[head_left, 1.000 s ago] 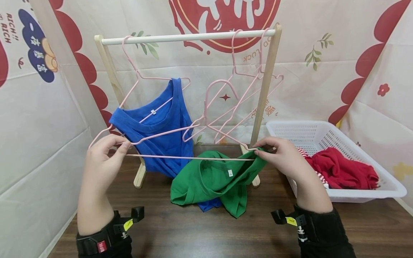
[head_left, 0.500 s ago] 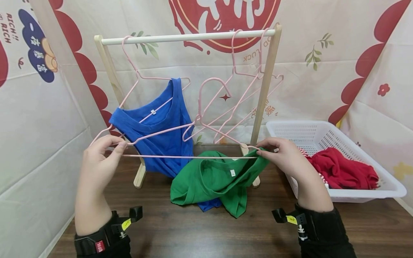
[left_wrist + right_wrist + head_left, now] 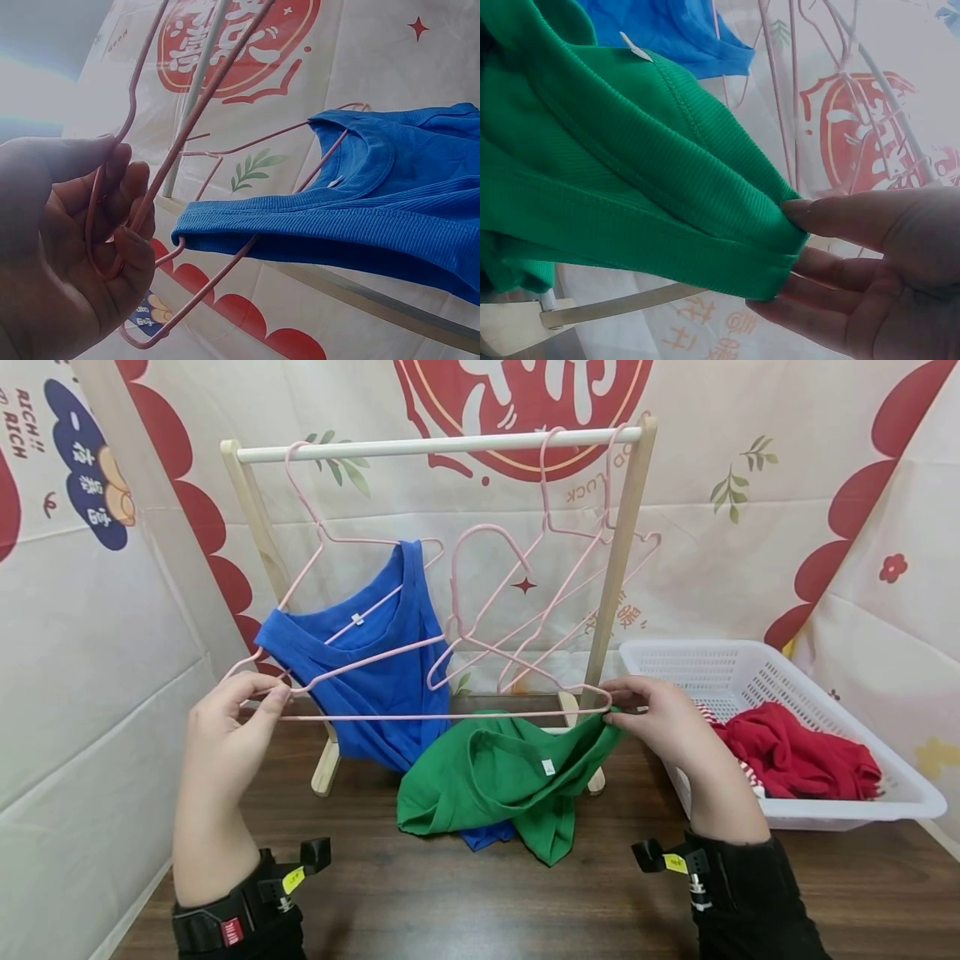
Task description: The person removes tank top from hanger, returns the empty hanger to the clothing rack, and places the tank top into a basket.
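Note:
My left hand point(image 3: 225, 735) grips the left end of a pink clothes hanger point(image 3: 390, 717), its fingers curled round the wire in the left wrist view. With thumb and fingers my right hand point(image 3: 660, 718) pinches a shoulder strap of a green tank top point(image 3: 487, 785). In the head view the hanger's rounded right end shows just above that strap, near the right fingertips; whether they touch it I cannot tell. Most of the green top lies bunched on the table. Behind it a blue tank top point(image 3: 375, 739) hangs from another pink hanger, its lower part partly covered by the green one.
A small clothes rack point(image 3: 450, 444) with a white rail and wooden legs stands at the back. Two bare pink hangers point(image 3: 543, 485) hang at its right end. On the right, a white basket point(image 3: 847, 814) holds a red garment point(image 3: 798, 752) and something red-and-white striped.
The held hanger has shifted left and slightly up. Its right end, earlier hidden at the green strap, now shows above it. The right hand still pinches the strap.

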Demonstrator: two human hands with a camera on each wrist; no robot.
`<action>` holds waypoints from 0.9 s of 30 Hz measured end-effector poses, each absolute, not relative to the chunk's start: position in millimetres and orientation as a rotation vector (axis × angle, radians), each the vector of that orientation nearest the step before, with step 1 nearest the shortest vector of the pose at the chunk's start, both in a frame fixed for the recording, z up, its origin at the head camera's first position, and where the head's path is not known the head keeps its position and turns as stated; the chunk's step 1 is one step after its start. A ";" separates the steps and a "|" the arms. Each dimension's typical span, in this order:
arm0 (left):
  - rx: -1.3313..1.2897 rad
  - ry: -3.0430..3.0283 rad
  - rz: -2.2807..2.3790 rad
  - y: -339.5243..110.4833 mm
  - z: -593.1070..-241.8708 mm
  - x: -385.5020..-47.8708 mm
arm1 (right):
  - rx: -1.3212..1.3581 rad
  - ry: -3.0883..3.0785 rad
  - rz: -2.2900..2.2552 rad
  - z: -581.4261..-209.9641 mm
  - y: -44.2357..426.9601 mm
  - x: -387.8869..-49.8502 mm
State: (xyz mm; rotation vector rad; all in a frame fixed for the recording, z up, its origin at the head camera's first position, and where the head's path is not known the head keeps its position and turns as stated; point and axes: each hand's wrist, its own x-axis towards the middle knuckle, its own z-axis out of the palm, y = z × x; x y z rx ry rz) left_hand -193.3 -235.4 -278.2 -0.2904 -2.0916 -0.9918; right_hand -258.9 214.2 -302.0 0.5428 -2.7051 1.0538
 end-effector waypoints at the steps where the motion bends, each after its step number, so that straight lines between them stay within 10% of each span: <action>1: -0.288 -2.093 -0.995 -235.4 -278.3 -193.4 | 0.544 -2.703 1.052 -302.7 214.4 -259.8; 27: -0.318 -2.080 -0.919 -228.4 -278.4 -194.9 | 0.378 -2.609 1.035 -284.5 204.4 -237.2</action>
